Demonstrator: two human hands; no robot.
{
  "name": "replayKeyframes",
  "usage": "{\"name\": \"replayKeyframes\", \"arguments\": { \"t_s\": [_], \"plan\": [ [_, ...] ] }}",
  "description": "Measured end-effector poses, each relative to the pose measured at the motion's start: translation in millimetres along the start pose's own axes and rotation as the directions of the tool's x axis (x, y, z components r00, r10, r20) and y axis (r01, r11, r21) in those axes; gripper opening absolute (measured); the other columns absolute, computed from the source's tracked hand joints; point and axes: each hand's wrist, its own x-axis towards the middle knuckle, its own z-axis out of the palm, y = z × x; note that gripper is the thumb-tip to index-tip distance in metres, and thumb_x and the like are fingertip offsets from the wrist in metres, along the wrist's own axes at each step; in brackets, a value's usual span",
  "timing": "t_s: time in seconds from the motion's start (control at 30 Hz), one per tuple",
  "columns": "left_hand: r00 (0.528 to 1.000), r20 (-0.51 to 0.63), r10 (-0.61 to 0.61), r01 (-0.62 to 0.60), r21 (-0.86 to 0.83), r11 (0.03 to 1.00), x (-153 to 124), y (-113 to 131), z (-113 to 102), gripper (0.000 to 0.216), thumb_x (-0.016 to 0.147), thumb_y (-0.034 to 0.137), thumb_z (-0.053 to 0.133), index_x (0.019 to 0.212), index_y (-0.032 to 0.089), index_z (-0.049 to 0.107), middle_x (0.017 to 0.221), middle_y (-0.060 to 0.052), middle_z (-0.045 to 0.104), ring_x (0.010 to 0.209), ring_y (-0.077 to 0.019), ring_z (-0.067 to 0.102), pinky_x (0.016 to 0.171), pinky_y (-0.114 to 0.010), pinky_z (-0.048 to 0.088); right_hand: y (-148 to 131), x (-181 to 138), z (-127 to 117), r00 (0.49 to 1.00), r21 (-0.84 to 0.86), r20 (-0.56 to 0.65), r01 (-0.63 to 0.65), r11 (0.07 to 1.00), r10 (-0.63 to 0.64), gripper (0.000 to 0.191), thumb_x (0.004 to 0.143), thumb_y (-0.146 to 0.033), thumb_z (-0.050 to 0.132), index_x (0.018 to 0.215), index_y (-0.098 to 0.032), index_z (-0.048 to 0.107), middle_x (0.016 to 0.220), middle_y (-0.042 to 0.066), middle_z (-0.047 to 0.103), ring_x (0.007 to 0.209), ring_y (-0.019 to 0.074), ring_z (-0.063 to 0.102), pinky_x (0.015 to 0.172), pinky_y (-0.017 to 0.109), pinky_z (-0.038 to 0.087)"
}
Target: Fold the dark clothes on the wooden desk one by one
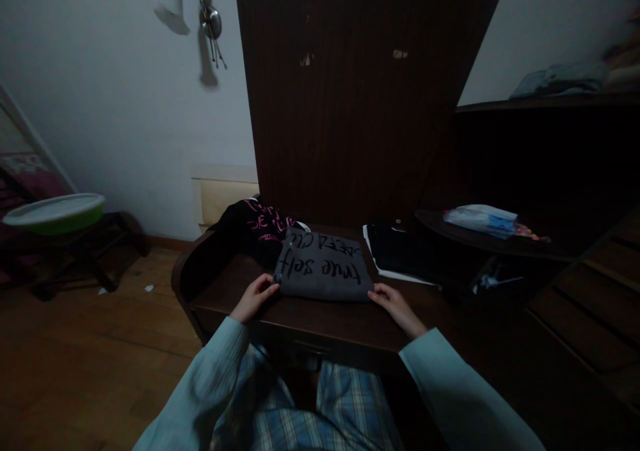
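A folded grey garment (323,267) with black lettering lies on a dark wooden desk (310,317) in front of me. My left hand (255,297) rests at its near left corner, fingers curled against the fabric edge. At the near right corner, my right hand (397,305) touches the cloth with fingers stretched forward. Both arms wear light blue sleeves.
A black garment with pink print (253,227) lies behind the grey one. A black folded item on white (400,251) sits to the right. A side shelf holds a plastic packet (480,219). A green-rimmed basin (55,212) stands on a stool at left. A dark wardrobe (350,91) rises behind.
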Motion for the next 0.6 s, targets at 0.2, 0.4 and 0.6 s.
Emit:
{"name": "replayKeyframes", "arguments": {
  "t_s": [0.2, 0.4, 0.6],
  "plan": [
    [1.000, -0.017, -0.008, 0.009, 0.059, 0.998, 1.1, 2.4, 4.2, 0.035, 0.060, 0.050, 0.061, 0.059, 0.017, 0.050, 0.051, 0.006, 0.043, 0.050, -0.0081, 0.040, 0.050, -0.019, 0.033, -2.2, 0.0, -0.5, 1.000, -0.012, -0.021, -0.017, 1.000, 0.017, 0.036, 0.053, -0.054, 0.059, 0.050, -0.020, 0.047, 0.056, -0.002, 0.047, 0.060, 0.0147, 0.045, 0.060, 0.025, 0.036],
    [0.989, -0.118, 0.086, -0.067, 0.160, 0.985, 1.2, -1.2, 8.3, 0.035, 0.063, 0.047, 0.059, 0.052, 0.017, 0.044, 0.048, 0.006, 0.040, 0.049, -0.0081, 0.039, 0.048, -0.019, 0.031, 0.2, 2.4, -0.6, 0.993, -0.067, -0.119, 0.015, 0.998, -0.023, 0.032, 0.056, -0.049, 0.054, 0.049, -0.020, 0.041, 0.055, -0.003, 0.044, 0.057, 0.0133, 0.042, 0.057, 0.024, 0.033],
    [0.992, -0.091, 0.093, -0.068, 0.250, 0.966, -0.9, 3.5, 7.6, 0.034, 0.064, 0.047, 0.056, 0.052, 0.018, 0.045, 0.051, 0.005, 0.042, 0.053, -0.0105, 0.043, 0.053, -0.021, 0.036, 2.8, 0.2, -0.7, 0.994, -0.137, -0.103, 0.023, 0.990, -0.037, 0.025, 0.059, -0.043, 0.052, 0.052, -0.020, 0.046, 0.053, -0.003, 0.045, 0.057, 0.0140, 0.043, 0.057, 0.024, 0.035]
  ]
}}
